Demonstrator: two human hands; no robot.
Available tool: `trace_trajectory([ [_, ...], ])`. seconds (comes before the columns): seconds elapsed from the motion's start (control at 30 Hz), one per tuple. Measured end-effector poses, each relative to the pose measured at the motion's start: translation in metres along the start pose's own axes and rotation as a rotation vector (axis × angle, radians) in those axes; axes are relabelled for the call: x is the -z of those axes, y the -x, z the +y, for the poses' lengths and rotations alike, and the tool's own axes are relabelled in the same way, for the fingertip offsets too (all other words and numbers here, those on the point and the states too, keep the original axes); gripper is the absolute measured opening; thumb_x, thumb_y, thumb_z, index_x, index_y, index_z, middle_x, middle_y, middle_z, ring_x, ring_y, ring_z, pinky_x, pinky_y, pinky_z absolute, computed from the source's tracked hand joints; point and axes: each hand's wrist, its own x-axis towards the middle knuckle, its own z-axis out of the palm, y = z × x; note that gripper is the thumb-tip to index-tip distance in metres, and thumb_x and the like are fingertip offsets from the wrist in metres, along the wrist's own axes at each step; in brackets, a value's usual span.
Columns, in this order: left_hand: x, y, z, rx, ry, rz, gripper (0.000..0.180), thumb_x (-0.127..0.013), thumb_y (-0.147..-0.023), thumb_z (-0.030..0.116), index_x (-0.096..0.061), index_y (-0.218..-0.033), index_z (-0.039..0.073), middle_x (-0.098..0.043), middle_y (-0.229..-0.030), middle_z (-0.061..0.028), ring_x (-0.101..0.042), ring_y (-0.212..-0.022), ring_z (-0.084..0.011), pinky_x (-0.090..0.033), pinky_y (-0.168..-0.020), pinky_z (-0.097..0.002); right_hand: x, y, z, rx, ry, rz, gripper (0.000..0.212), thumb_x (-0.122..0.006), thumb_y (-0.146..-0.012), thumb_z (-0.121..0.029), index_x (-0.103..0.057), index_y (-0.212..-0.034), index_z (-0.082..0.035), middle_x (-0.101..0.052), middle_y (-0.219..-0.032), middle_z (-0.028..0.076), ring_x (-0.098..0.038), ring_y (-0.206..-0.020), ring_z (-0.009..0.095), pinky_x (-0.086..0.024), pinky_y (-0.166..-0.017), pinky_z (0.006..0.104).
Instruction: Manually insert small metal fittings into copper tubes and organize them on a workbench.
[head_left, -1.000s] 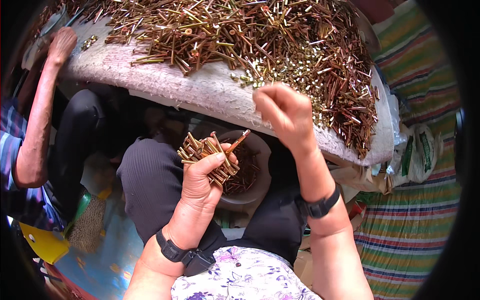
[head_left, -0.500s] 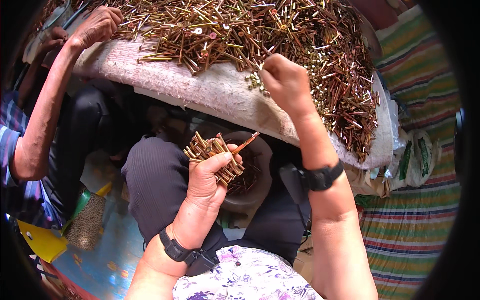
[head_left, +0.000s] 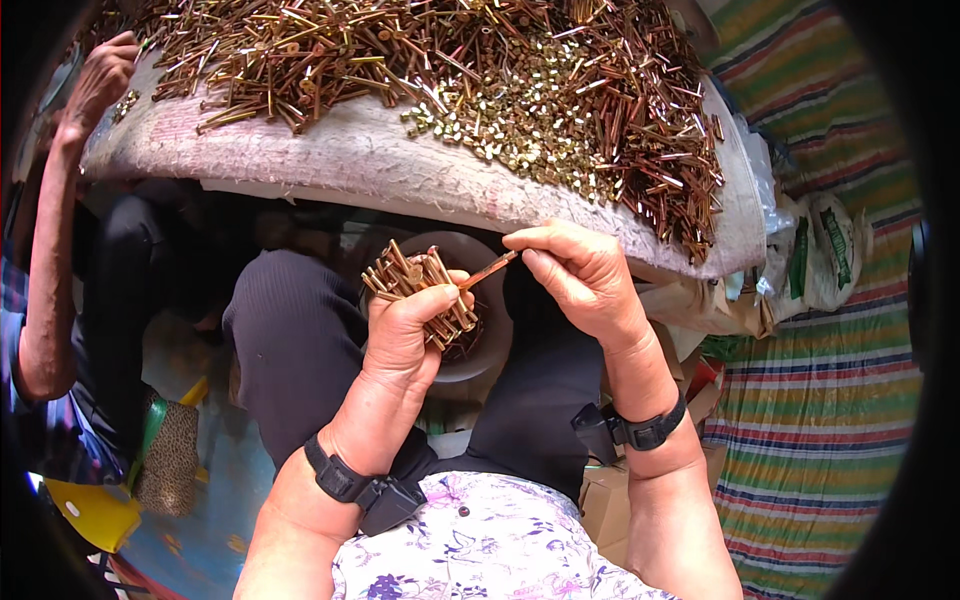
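Observation:
A thick bunch of long brass-coloured bolts [head_left: 405, 275] fills my left hand [head_left: 405, 335], whose fingers are closed round it above my lap. One reddish bolt [head_left: 488, 271] sticks out from this hand, slanting up to the right, by my left thumb. At its far tip are the thumb and index finger of my right hand [head_left: 580, 280], pinched together; any small piece between them is hidden. Beyond my hands, small brass-coloured nuts [head_left: 520, 115] lie heaped on the cloth-covered table [head_left: 330, 155].
Piles of loose bolts [head_left: 290, 60] surround the nuts. Below my left hand stands a round basin [head_left: 490, 345], partly hidden. A co-worker's hand [head_left: 100, 85] is at the table's left end. White sacks [head_left: 830, 255] and a striped sheet [head_left: 815, 430] lie at the right.
My right hand has come down from the nut pile to the tip of the protruding bolt. My left hand keeps its bunch. The view has shifted, and the co-worker's hand appears farther left.

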Motion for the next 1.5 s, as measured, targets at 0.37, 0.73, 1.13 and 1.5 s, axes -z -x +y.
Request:
trace_trajectory([
  [0.37,-0.002,-0.001,-0.003,0.027,-0.075,0.015,0.024,-0.062,-0.069,0.000,-0.060,-0.093,-0.001,-0.066,-0.082,-0.0110,-0.064,-0.067,-0.0199,-0.054,-0.066,-0.0307,-0.002,0.008,-0.003,-0.215,-0.316,0.014,0.014,-0.052,-0.086,0.005,-0.058,-0.098,0.001,-0.065,-0.084,0.005,-0.065,-0.079,0.011,-0.051,-0.065,0.0198],
  [0.73,-0.002,0.003,0.001,-0.011,-0.055,0.004,0.021,-0.062,-0.071,-0.002,-0.061,-0.093,0.001,-0.065,-0.083,-0.0095,-0.063,-0.069,-0.0171,-0.053,-0.066,-0.0294,0.000,0.005,-0.007,-0.073,-0.071,-0.037,0.013,-0.059,-0.080,0.007,-0.060,-0.091,-0.001,-0.064,-0.073,0.005,-0.066,-0.069,0.011,-0.051,-0.060,0.0199],
  [1.13,0.000,0.003,0.003,-0.013,-0.104,-0.046,0.021,-0.062,-0.069,0.001,-0.062,-0.090,0.000,-0.065,-0.081,-0.0101,-0.063,-0.066,-0.0179,-0.053,-0.065,-0.0280,0.003,0.010,-0.004,0.116,-0.085,-0.042,0.019,-0.060,-0.077,0.010,-0.063,-0.091,-0.001,-0.064,-0.078,0.007,-0.062,-0.067,0.010,-0.048,-0.059,0.0213],
  [1.5,0.002,0.001,0.001,0.044,-0.122,-0.094,0.021,-0.063,-0.068,0.002,-0.062,-0.089,-0.001,-0.065,-0.079,-0.0101,-0.063,-0.066,-0.0181,-0.052,-0.064,-0.0283,0.001,0.013,-0.009,0.429,0.291,0.022,0.022,-0.061,-0.071,0.011,-0.060,-0.088,-0.001,-0.059,-0.079,0.011,-0.059,-0.062,0.024,-0.047,-0.054,0.0278],
])
